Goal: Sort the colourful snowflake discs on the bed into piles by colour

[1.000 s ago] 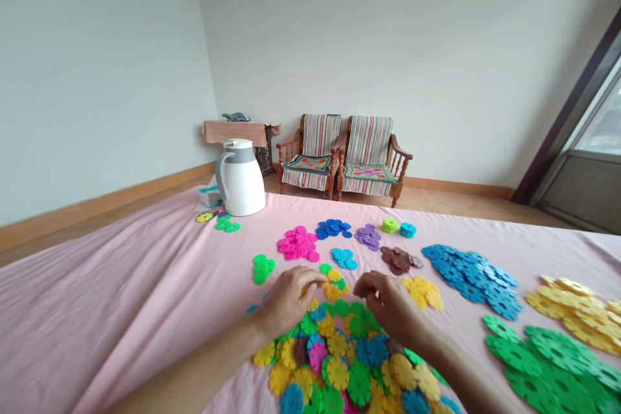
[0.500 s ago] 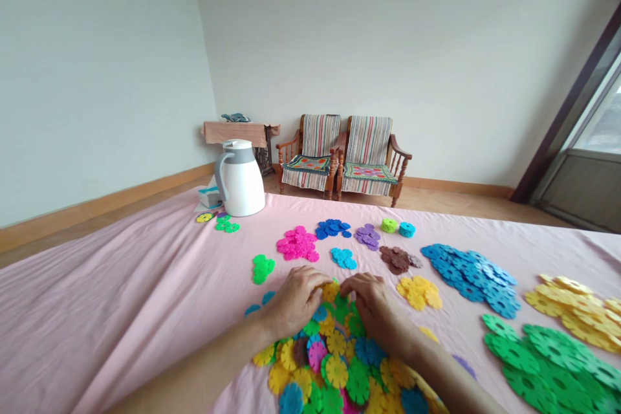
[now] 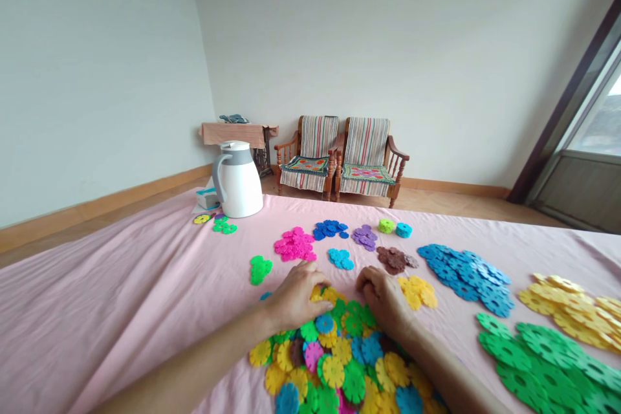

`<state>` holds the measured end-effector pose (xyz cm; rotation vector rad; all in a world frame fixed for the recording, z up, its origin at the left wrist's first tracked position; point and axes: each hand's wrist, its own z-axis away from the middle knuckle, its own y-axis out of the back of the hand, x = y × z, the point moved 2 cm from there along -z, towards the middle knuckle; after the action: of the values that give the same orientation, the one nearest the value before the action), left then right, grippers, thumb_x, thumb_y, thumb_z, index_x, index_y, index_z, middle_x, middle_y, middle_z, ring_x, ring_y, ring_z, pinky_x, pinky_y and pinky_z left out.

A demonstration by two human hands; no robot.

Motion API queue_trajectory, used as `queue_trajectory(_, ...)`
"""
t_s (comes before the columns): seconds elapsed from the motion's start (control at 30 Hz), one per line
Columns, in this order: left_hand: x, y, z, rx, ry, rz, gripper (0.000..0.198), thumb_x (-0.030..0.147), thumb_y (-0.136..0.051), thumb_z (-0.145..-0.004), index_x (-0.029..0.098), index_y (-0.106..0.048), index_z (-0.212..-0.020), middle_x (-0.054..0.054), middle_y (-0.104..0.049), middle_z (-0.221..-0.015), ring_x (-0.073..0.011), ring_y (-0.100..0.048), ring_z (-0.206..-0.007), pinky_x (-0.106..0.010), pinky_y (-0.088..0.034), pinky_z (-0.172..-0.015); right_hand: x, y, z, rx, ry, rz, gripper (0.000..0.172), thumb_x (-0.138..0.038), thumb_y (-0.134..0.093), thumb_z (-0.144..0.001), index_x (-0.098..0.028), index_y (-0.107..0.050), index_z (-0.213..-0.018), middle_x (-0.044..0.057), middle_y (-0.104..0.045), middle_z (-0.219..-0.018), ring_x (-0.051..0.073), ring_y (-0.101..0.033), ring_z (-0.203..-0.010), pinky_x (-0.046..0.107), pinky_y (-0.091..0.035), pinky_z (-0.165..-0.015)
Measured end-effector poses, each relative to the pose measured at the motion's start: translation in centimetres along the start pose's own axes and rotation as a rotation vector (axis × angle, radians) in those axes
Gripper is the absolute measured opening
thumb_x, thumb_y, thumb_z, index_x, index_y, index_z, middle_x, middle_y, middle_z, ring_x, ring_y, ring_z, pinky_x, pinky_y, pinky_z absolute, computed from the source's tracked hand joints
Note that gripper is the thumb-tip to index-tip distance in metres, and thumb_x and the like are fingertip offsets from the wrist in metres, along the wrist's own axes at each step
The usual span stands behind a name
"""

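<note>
Head view: left hand (image 3: 295, 297) and right hand (image 3: 384, 301) sit apart, fingers curled down onto the far edge of a mixed heap of flat, notched plastic discs (image 3: 339, 362) on the pink-clothed worktop (image 3: 145, 284). Whether either grips a disc, cannot tell. Sorted single-colour piles (image 3: 295, 246) lie beyond; glossy white jug (image 3: 239, 180) far left.

Soft, even daylight comes from the window (image 3: 599, 126) at right, its pane partly blown out white. The left hand (image 3: 294, 297) and right hand (image 3: 385, 301) cast only faint shadows. Centre sharp; wide-angle distortion stretches the edges and lower corners.
</note>
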<state>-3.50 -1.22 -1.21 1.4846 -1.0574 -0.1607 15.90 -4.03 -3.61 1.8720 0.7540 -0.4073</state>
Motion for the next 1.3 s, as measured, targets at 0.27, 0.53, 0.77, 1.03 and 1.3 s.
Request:
queue_trajectory(0.27,1.0,0.2,-0.7,-0.012,0.019,0.119,0.019,0.009,-0.063,-0.064,0.017,-0.056,-0.079,0.003,-0.055,-0.071,-0.0123,-0.050,-0.067,-0.020,-0.035,-0.058,0.3,-0.2,0.1,0.011,0.028,0.004,0.021,-0.004,-0.038,-0.061,-0.018,-0.053,-0.061,0.002,-0.057,-0.064,0.014,-0.052,-0.066,0.024,-0.036,-0.063)
queue_trajectory(0.53,2.1,0.0,-0.1,0.089,-0.001,0.196,0.009,0.008,-0.059,-0.069,0.016,-0.058,-0.073,0.002,-0.055,-0.070,-0.0112,-0.050,-0.066,-0.020,-0.034,-0.057,0.3,-0.3,0.2,0.018,0.045,-0.003,0.021,-0.003,-0.038,-0.063,-0.018,-0.053,-0.061,0.002,-0.057,-0.064,0.014,-0.051,-0.065,0.024,-0.036,-0.063)
queue_trajectory(0.77,1.5,0.1,-0.2,0.058,0.019,0.320,0.019,0.002,-0.052,-0.069,0.015,-0.063,-0.076,0.000,-0.060,-0.073,-0.0110,-0.054,-0.066,-0.019,-0.038,-0.060,0.3,-0.3,0.3,0.022,0.059,-0.006,0.020,-0.004,-0.038,-0.062,-0.018,-0.053,-0.061,0.001,-0.056,-0.064,0.014,-0.050,-0.065,0.025,-0.036,-0.063)
queue_trajectory(1.03,1.1,0.5,0.2,0.033,0.043,0.312,0.011,0.016,-0.063,-0.070,0.015,-0.066,-0.080,0.003,-0.054,-0.062,-0.0101,-0.048,-0.057,-0.018,-0.035,-0.052,0.3,-0.3,0.2,0.017,0.056,0.001,0.021,-0.003,-0.038,-0.062,-0.018,-0.053,-0.061,0.001,-0.057,-0.064,0.014,-0.051,-0.066,0.025,-0.036,-0.063)
queue_trajectory(1.3,-3.8,5.5,0.1,0.094,0.166,0.024,0.012,0.018,-0.052,-0.074,0.016,-0.064,-0.073,0.002,-0.059,-0.060,-0.0122,-0.052,-0.056,-0.020,-0.034,-0.053,0.1,-0.1,0.3,0.010,0.055,0.007,0.022,-0.002,-0.038,-0.063,-0.018,-0.053,-0.062,0.001,-0.057,-0.064,0.014,-0.051,-0.067,0.025,-0.037,-0.063)
